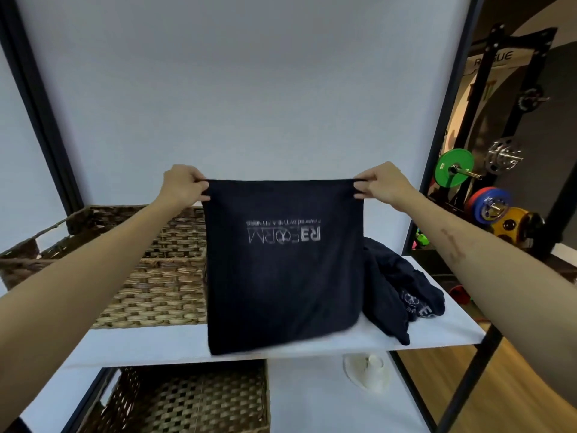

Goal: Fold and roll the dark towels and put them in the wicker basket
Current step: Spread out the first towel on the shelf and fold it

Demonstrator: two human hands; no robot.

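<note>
A: What is the surface, and what room is this?

B: A white shelf (437,335) in a black metal frame, before a pale wall. On the right, behind the frame, stands a gym rack (499,89) with coloured weight plates (454,167); the floor there is wood.

A: Where is the towel, and how does it point?

B: The dark towel (284,276) hangs flat in the air over the middle of the shelf, long axis up and down. Its top edge runs level from left to right, and its lower edge reaches the near edge of the shelf. The printed logo appears mirrored and upside down.

A: And the hands?

B: The left hand (182,185) pinches the top left corner, the right hand (382,182) the top right; the fingers of both are closed on the cloth.

A: Materials?

B: The towel is soft, dark navy. The wicker basket (156,276) at the left is woven and rectangular. A heap of dark towels (402,285) lies crumpled at the right. A second basket (187,401) sits on the lower shelf.
</note>
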